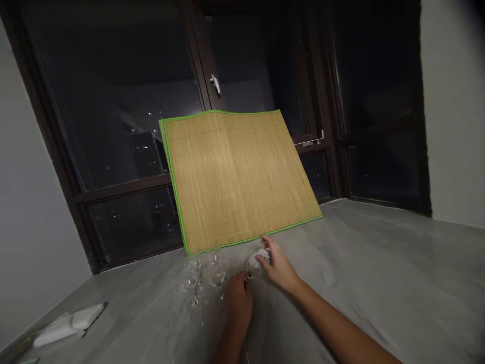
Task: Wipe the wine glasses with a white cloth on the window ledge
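My right hand (278, 265) is closed around a white coiled bundle (264, 254), which looks like cord or thin cable; its exact kind is too blurred to make out. A pale strand curves from the bundle down toward my left hand (239, 293). The fingers of that hand are pressed together at a small light-coloured end (248, 276) of the strand. Just left of it stand several clear stemmed glasses (217, 279), upright on the grey surface (151, 323). Behind both hands, a bamboo mat (242, 177) with green edging leans against the window.
A white bundle with a band round it (70, 323) lies at the lower left. Dark window frames with a white handle (215, 83) rise behind the mat. Pale walls (454, 111) bound the surface on both sides.
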Demonstrator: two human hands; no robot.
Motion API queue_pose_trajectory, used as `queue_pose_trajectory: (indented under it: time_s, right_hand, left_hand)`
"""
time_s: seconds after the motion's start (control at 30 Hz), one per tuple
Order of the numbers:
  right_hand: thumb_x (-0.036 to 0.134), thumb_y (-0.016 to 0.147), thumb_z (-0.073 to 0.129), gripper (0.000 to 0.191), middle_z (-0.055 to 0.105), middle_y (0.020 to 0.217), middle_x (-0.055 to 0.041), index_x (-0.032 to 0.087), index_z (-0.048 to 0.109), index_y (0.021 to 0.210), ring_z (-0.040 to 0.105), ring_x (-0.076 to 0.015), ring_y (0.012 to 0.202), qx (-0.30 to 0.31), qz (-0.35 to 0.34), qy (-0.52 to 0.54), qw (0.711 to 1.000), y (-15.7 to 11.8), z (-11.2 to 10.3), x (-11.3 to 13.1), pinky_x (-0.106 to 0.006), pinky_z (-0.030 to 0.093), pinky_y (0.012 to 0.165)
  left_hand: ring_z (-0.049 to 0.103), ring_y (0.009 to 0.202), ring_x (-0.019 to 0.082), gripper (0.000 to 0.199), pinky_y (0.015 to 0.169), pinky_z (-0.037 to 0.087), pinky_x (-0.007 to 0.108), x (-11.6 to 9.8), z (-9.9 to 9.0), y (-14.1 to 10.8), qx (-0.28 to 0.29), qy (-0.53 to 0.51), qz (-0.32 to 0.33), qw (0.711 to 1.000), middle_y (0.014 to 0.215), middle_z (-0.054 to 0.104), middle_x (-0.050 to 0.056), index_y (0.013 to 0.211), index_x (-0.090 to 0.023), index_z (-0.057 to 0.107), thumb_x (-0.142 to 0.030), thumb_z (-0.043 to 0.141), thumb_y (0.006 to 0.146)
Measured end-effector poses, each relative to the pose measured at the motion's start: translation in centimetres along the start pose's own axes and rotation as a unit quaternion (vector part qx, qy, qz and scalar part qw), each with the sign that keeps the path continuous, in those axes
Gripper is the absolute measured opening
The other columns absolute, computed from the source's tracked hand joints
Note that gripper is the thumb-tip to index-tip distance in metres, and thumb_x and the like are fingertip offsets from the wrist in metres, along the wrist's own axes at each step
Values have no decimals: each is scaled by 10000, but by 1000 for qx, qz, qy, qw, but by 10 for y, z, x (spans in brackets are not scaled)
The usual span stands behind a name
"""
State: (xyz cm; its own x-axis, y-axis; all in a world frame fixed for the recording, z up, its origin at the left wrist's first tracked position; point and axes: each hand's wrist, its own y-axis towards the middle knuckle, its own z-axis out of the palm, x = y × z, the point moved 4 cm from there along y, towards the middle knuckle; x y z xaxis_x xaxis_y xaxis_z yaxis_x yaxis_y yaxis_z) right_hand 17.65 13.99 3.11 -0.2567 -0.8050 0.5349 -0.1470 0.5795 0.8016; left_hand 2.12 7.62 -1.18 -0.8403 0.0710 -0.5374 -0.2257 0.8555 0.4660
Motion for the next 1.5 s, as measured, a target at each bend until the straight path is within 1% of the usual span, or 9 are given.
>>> queue_pose_trajectory:
  time_s: [0.13, 0.27, 0.47, 0.63, 0.77, 0.93, 1.13, 1.27, 1.5]
  right_hand:
    - [161, 756, 569, 578, 562, 1163, -104, 174, 431, 1318, 555, -222, 1059, 16, 6, 11, 1000, 2, 0, -2, -386, 438, 993]
    - [123, 736, 515, 574, 615, 1065, -66, 192, 452, 1302, 589, -211, 988, 76, 41, -15, 996, 0, 2, -4, -344, 458, 915]
    - [210, 848, 484, 538, 662, 1091, -65, 219, 411, 1381, 600, -223, 1038, 128, 62, -19, 990, -1, 4, -7, -352, 433, 930]
    - [320, 836, 565, 554, 666, 937, -29, 226, 424, 1363, 621, -197, 857, 156, 109, 93, 977, -2, 13, -19, -317, 469, 791]
    - [376, 755, 671, 530, 620, 788, 22, 220, 493, 1229, 559, -135, 638, 175, 188, 267, 929, -2, 18, -24, -240, 426, 581]
    - [358, 671, 781, 556, 635, 770, 28, 221, 536, 1150, 478, -85, 508, 215, 249, 366, 870, 1, 9, -21, -187, 308, 410]
    - [301, 611, 842, 578, 630, 684, 33, 186, 577, 1112, 473, -67, 492, 162, 292, 446, 830, 2, 0, -26, -163, 283, 382]
    - [301, 589, 861, 590, 624, 677, 35, 188, 583, 1096, 470, -59, 474, 91, 313, 468, 821, 2, 2, -30, -155, 310, 385]
    - [339, 630, 792, 478, 681, 856, -31, 254, 550, 1032, 618, -166, 621, -136, 357, 414, 826, 7, -18, -60, -232, 448, 435]
  left_hand:
    - [600, 867, 228, 267, 757, 382, 300, 4, -1, 1, -8, -6, -24, 1000, 909, 691, 87, 933, -163, 696, -223, 443, 872]
    - [603, 873, 228, 253, 768, 373, 299, 5, -2, 1, -6, -3, -39, 999, 877, 695, 82, 912, -170, 710, -192, 464, 855]
    - [608, 872, 226, 239, 762, 370, 296, 4, -3, 1, 2, 23, -54, 998, 894, 701, 88, 910, -178, 712, -201, 479, 862]
    - [607, 947, 217, 242, 805, 378, 288, -3, -6, -1, 29, 81, -46, 995, 937, 699, 83, 925, -179, 705, -167, 470, 866]
    - [606, 962, 198, 286, 806, 384, 272, -6, -6, -1, 40, 77, -37, 996, 990, 698, 61, 1010, -199, 704, -163, 453, 876]
    - [593, 982, 201, 312, 823, 383, 271, -10, -8, -1, 39, 65, -13, 997, 994, 700, 59, 1020, -197, 711, -132, 449, 862]
    - [583, 954, 219, 303, 816, 383, 293, -16, -12, -1, 21, 55, 25, 998, 955, 700, 68, 985, -193, 722, -152, 448, 863]
    - [582, 960, 226, 310, 838, 389, 306, -16, -11, 0, 14, 52, 35, 998, 977, 700, 76, 1035, -197, 713, -185, 446, 877]
    - [612, 924, 239, 270, 827, 411, 316, -10, -6, 1, -22, -26, 28, 999, 940, 702, 97, 936, -186, 706, -272, 452, 896]
